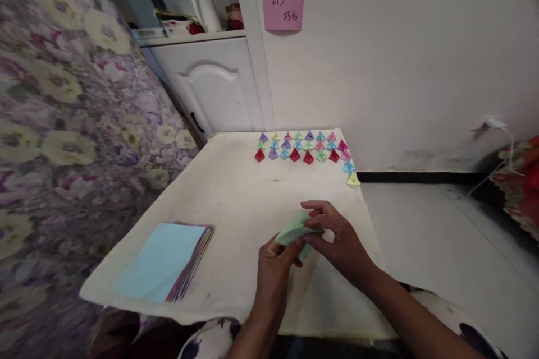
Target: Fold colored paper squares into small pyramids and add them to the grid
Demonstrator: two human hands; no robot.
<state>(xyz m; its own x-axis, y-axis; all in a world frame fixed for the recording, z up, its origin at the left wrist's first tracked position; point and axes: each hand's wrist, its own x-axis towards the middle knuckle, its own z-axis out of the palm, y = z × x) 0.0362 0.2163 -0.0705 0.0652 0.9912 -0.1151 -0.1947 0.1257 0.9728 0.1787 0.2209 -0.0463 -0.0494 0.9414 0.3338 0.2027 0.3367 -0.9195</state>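
Observation:
A partly folded sheet of light green origami paper (293,228) is held above the front right of the cloth-covered table. My left hand (275,255) is closed on its lower left side, with the thumb pressed on the paper. On the right side of the sheet, my right hand (332,230) pinches it between thumb and fingers. Some of the paper's folds are hidden behind my fingers. Rows of small folded paper pieces (295,155) in several colours stand along the table's far edge, and a few run down the right edge to a yellow piece (353,180).
A stack of coloured paper with a light blue top sheet (168,258) lies at the table's left. The cream tablecloth (227,190) reaches a white wall (379,67) bearing a pink note (283,0). A floral curtain (84,151) hangs left, beside a white cabinet (210,84).

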